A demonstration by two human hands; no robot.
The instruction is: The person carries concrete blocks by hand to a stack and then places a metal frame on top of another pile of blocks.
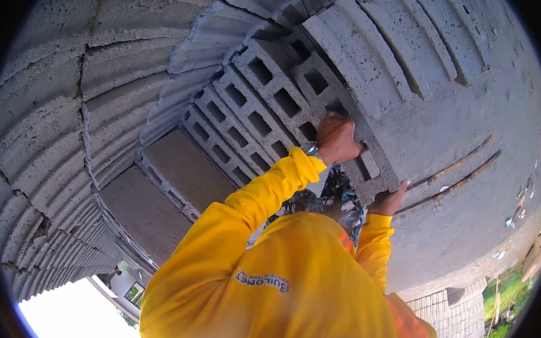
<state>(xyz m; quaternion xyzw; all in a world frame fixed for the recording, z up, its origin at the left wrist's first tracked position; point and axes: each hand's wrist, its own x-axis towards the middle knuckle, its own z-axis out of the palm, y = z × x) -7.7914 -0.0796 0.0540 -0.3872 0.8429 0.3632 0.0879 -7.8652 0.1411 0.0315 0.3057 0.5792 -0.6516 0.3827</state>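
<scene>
A grey concrete hollow block [369,137] is tilted in front of me, its row of square holes facing up. My left hand [336,138] is closed over the block's edge beside its holes, with some fingers hidden in a hollow. Under the block's near end is my right hand [392,200], its thumb showing and its other fingers mostly hidden behind the block. Both arms wear yellow sleeves. To the left, close against the held block, stands a row of similar hollow blocks [258,124] with their holes showing.
Tall stacks of concrete blocks [124,57] rise on the left. More blocks [362,54] lie in a row at the upper right. Two thin rods or strips [457,168] lie on the grey concrete floor [458,122]. Grass [510,297] shows at the lower right.
</scene>
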